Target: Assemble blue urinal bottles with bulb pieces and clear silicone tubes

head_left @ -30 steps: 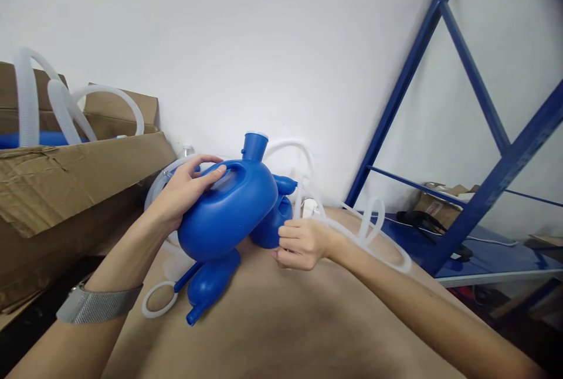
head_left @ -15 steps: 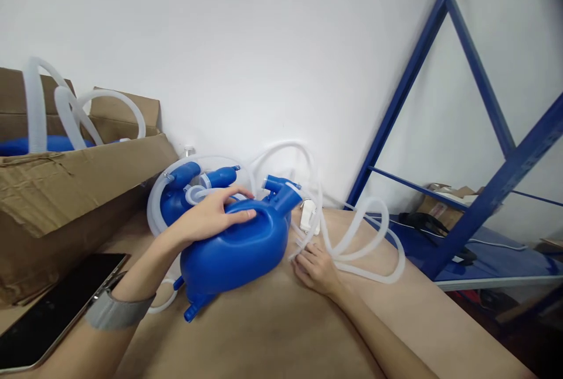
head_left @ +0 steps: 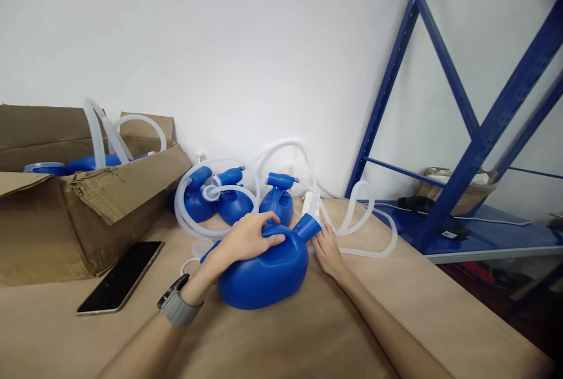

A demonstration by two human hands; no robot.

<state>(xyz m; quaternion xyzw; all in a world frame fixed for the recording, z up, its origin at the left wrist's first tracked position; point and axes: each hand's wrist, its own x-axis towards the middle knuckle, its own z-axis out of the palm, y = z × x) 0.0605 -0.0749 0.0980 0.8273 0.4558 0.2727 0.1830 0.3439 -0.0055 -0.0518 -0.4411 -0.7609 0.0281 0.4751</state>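
Observation:
A blue plastic urinal bottle rests on the table, its open neck tilted up to the right. My left hand grips the bottle by its top handle, fingers curled over it. Close beside the neck, my right hand has its fingers closed around a translucent hose; the neck partly hides the fingertips. The hose loops away to the right over the table. Behind the bottle stand several similar blue bottles with capped necks and coiled hoses.
At left, an open cardboard box holds more blue bottles and hoses. A phone lies before it. A white object is near the wall. A blue metal shelf stands at right, past the table edge.
The view has shifted, showing more of the box and phone. The bottle, in my left hand, sits flatter, its neck now lower and close to my right hand.

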